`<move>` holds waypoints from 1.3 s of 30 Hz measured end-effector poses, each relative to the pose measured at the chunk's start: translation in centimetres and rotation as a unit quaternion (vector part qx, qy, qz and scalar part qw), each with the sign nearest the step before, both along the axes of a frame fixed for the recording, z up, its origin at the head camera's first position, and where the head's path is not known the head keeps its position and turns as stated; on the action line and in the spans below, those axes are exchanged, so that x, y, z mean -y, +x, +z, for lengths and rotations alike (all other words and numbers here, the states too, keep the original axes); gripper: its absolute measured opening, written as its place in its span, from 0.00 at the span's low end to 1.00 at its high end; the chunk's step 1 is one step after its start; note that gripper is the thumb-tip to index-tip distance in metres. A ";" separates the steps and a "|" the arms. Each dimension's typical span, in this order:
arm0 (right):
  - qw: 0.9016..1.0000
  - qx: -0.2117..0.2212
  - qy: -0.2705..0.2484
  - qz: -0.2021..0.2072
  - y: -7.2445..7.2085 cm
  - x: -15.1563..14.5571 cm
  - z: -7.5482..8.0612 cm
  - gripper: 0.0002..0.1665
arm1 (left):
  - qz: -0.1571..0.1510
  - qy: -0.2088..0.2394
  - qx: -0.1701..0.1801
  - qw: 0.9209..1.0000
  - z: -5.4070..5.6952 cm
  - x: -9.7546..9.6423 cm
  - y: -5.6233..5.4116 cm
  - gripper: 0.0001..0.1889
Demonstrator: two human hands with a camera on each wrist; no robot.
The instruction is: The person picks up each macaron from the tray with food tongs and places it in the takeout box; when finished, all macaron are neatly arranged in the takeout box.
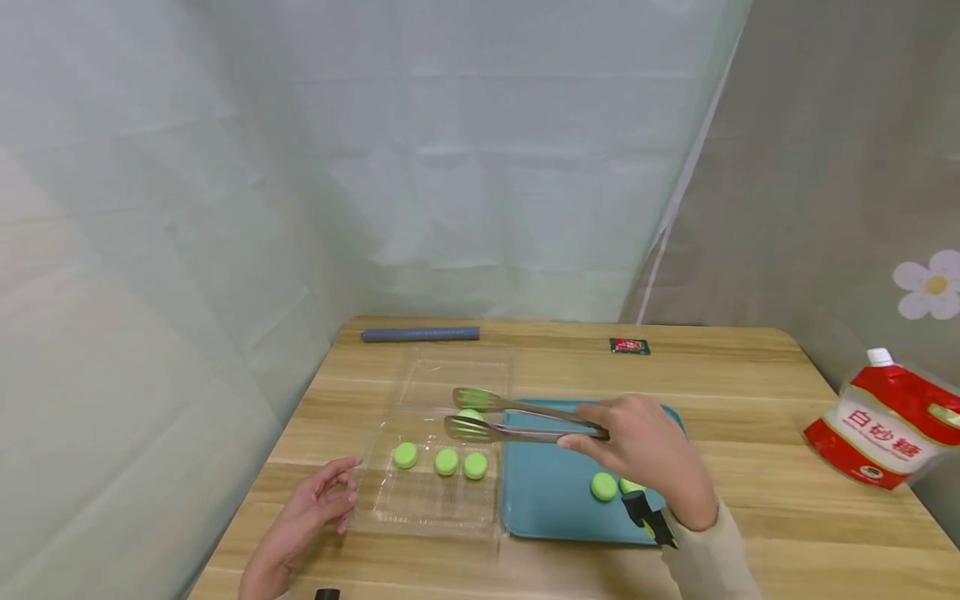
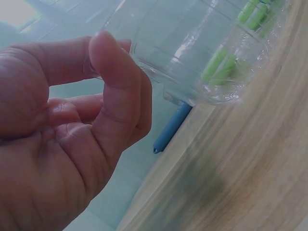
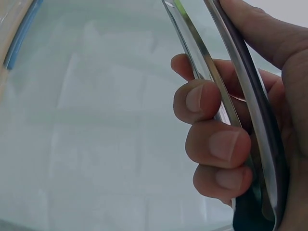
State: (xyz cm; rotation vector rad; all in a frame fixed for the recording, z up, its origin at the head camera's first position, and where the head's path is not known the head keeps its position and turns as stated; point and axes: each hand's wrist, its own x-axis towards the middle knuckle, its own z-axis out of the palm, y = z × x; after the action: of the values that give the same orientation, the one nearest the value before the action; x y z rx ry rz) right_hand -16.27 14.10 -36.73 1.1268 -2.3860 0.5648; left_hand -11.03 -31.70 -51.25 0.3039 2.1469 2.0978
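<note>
My right hand grips a pair of metal tongs, fingers on one arm and thumb on the other in the right wrist view. The slotted tips hang over a clear plastic box, spread apart. A green macaron shows between them; whether they touch it, I cannot tell. Several green macarons lie in the box's near half. At the box's left edge, my left hand pinches the rim with curled fingers. Green macarons also lie on the blue tray, partly behind my right wrist.
The tray stands against the box's right side. A blue stick-like bar lies at the table's back left, with a small dark red-and-green packet at the back. A red-and-white spouted bag stands at the right edge. Curtains hang behind and left.
</note>
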 end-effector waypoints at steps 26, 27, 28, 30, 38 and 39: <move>0.994 0.081 0.066 0.041 -2.2 6.7 -4.1 0.27 | 0.010 -0.011 0.003 1.000 0.2 -0.1 -0.1 0.30; 0.994 0.075 0.072 0.041 -2.2 6.9 -4.4 0.27 | 0.012 -0.011 0.004 1.000 0.2 -0.1 0.0 0.30; 0.994 0.068 0.078 0.041 -2.2 7.2 -4.6 0.27 | 0.013 -0.013 0.006 1.000 0.2 -0.1 0.0 0.30; 0.994 0.048 0.093 0.038 -2.1 7.7 -5.0 0.27 | 0.012 -0.016 0.008 1.000 0.3 -0.1 0.0 0.30; 0.992 0.022 0.123 0.026 -1.7 9.3 -6.4 0.23 | 0.015 -0.013 0.010 1.000 0.2 -0.1 0.1 0.31; 0.991 0.024 0.129 0.023 -1.6 9.4 -6.6 0.24 | 0.015 -0.011 0.010 1.000 0.2 -0.1 0.1 0.31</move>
State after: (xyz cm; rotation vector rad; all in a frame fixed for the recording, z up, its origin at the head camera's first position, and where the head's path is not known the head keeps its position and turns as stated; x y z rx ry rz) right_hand -17.91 4.68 -43.29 1.2908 -2.5344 0.3073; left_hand -10.97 -31.55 -51.03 0.2496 2.1757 2.0819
